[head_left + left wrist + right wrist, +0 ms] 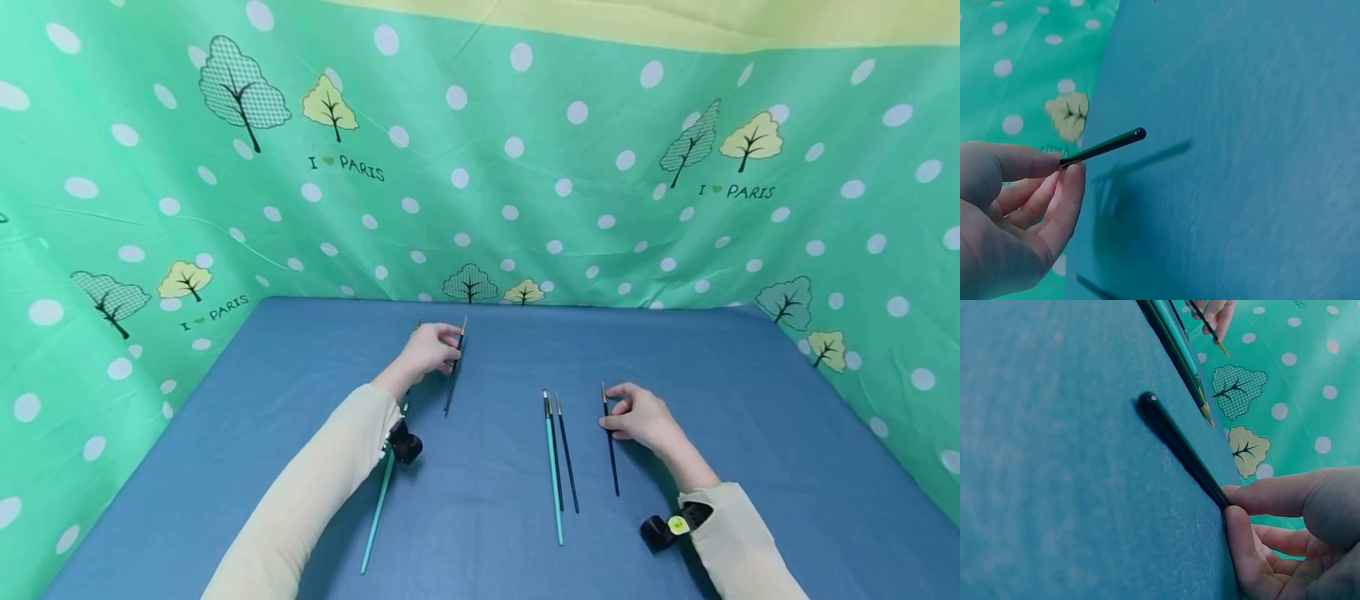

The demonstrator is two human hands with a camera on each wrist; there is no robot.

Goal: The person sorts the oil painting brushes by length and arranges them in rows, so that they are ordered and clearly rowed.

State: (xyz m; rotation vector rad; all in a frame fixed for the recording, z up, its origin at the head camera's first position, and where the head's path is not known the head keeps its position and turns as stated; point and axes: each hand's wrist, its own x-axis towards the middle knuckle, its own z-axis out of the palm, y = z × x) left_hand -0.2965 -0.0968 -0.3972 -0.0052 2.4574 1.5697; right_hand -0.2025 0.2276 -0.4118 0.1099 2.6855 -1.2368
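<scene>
My left hand (431, 348) pinches a thin dark paintbrush (452, 385) between thumb and fingers, its yellowish tip toward the back. In the left wrist view the rounded handle end (1140, 133) is raised off the cloth, with a shadow beneath it. On the right, my right hand (641, 415) pinches another dark paintbrush (613, 468) near its bristle end. The right wrist view shows that brush's handle (1179, 444) lying along or close above the cloth; whether it touches I cannot tell.
Between the hands a teal paintbrush (556, 483) lies beside two dark paintbrushes (568, 462). Another teal paintbrush (377, 512) passes under the left forearm, its upper part hidden. Blue cloth (480, 533) covers the table; a green dotted curtain (480, 150) stands behind it.
</scene>
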